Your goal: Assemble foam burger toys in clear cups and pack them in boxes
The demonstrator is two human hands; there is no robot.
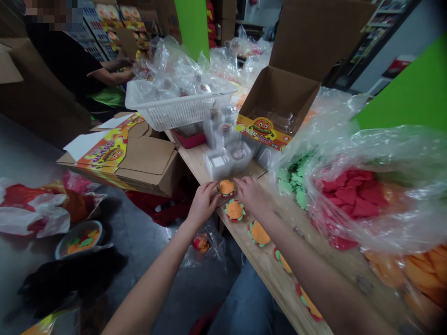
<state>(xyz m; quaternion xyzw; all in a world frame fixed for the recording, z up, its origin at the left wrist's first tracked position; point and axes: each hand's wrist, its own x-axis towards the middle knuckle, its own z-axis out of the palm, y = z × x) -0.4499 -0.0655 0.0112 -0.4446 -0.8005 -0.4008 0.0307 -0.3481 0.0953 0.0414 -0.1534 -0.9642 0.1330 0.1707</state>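
A small burger-shaped stack point(226, 187), orange on top with green and red edges below, sits at the far end of a row on the wooden table. My left hand point(203, 201) grips its left side with bent fingers, while my right hand point(250, 191) has its fingertips against the right side. Directly nearer to me are a second burger stack point(235, 211) and a third one point(259, 233). More stacks continue toward me, partly covered by my right forearm. Beyond my hands stand clear plastic trays point(218, 163).
An open printed carton point(264, 132) and a white basket point(185, 109) of plastic packs stand behind. Clear bags hold red pieces point(352, 193), green pieces point(296, 179) and orange pieces point(426, 274) at right. Flattened cartons point(146, 160) lie left. A co-worker point(66, 60) stands at the back left.
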